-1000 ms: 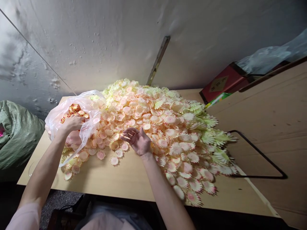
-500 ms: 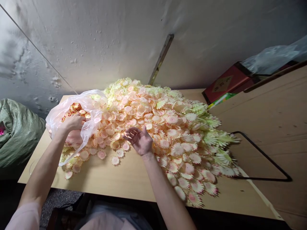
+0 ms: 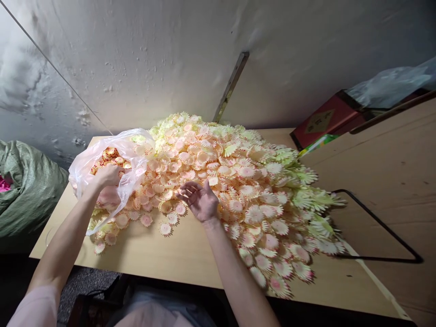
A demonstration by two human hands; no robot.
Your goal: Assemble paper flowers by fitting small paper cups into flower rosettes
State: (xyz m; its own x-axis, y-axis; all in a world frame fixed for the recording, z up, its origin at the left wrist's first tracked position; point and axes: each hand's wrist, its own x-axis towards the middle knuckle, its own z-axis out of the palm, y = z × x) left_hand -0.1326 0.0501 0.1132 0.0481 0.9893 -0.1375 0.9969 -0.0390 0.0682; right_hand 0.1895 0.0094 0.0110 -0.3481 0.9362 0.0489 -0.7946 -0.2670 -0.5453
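From where I stand, the left hand (image 3: 111, 175) is at the mouth of the clear bag (image 3: 89, 156), on the left of the surface (image 3: 184, 256). The red-edged flowers (image 3: 111, 153) sit in that bag, just beyond its fingers on the far side; they are round and bunched, so I make out no long axis. Those fingers are bent, and I can't tell whether they close on anything. The right hand (image 3: 200, 201), well apart to the right, is empty, fingers loosely apart, palm turned left, by the near edge of the pale flowers (image 3: 245, 171).
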